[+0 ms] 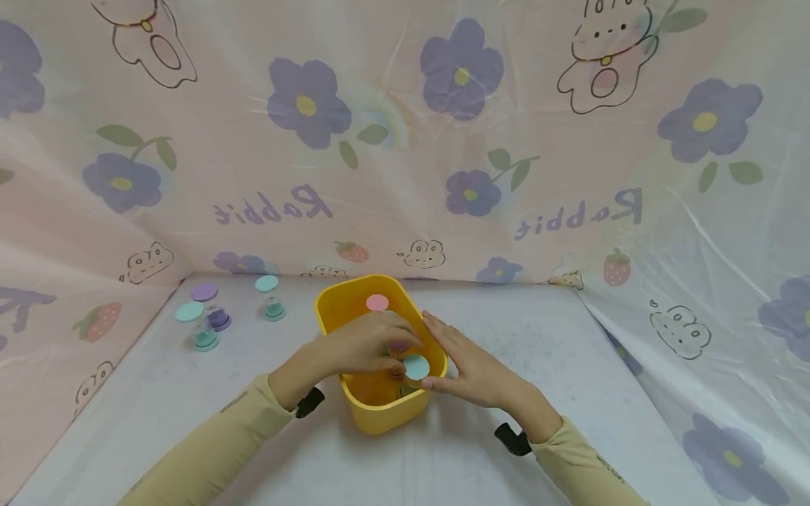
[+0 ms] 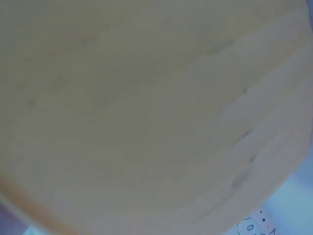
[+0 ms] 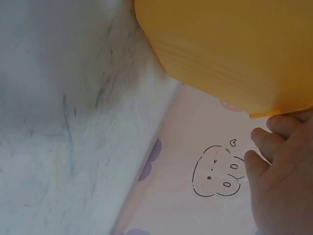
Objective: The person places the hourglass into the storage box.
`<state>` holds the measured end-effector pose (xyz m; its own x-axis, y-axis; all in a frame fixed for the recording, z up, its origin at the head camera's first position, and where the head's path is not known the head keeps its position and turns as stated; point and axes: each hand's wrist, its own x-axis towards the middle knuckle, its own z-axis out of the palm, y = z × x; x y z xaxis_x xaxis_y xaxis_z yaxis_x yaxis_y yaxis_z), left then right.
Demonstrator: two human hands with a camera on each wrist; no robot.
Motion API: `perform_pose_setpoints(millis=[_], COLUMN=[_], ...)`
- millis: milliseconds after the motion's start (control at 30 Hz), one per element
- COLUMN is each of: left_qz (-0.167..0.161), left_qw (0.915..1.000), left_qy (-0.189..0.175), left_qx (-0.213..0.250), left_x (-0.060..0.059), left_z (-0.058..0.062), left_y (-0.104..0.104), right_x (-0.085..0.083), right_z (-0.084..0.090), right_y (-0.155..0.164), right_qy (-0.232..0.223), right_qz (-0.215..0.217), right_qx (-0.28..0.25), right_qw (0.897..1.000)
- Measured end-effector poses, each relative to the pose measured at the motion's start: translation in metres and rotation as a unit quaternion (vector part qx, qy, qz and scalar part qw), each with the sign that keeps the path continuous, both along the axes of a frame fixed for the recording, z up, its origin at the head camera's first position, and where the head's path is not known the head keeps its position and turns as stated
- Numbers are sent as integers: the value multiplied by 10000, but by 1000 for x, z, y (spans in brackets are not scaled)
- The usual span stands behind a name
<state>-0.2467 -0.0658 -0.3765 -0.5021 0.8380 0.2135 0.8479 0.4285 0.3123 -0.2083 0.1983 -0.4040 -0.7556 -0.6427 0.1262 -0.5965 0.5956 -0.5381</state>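
A yellow plastic bin (image 1: 373, 411) stands mid-table in the head view. My left hand (image 1: 370, 344) reaches into it from the left. Its fingers curl round a small pink-capped timer (image 1: 399, 346) that is mostly hidden. A teal-capped timer (image 1: 415, 366) stands right beside those fingertips. Another pink cap (image 1: 377, 302) shows at the bin's far end. My right hand (image 1: 465, 362) lies with straight fingers along the bin's right rim. In the right wrist view its fingertips (image 3: 274, 142) touch the rim below the bin's outer wall (image 3: 225, 49). The left wrist view is a yellowish blur.
Three small timers stand on the white table at the back left: a purple one (image 1: 211, 306), a teal one (image 1: 197, 327) and another teal one (image 1: 271, 298). A flower-print plastic sheet (image 1: 405, 140) walls the table at the back and on both sides.
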Motion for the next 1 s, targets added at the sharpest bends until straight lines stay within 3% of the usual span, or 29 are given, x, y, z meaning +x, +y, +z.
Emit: perform_pose_setpoints(millis=[200, 333, 467, 700, 1000], left_qz=[423, 709, 1153, 1869, 2458], left_qw=[9965, 9875, 9767, 9550, 9159], left_qy=[132, 166, 111, 105, 851], left_qx=[704, 1402, 1808, 2301, 3057], left_x=[4, 8, 11, 13, 12], left_z=[3, 4, 4, 2, -5], left_y=[-20, -36, -52, -82, -130], right_x=[1, 0, 0, 0, 0], right_z=[0, 0, -1, -2, -2], right_y=[-1, -1, -1, -1, -2], right_qy=[81, 113, 97, 123, 114], right_qz=[54, 19, -12, -61, -31], right_qx=[-86, -79, -65, -35, -93], right_qw=[9999, 9999, 9999, 9999, 9999])
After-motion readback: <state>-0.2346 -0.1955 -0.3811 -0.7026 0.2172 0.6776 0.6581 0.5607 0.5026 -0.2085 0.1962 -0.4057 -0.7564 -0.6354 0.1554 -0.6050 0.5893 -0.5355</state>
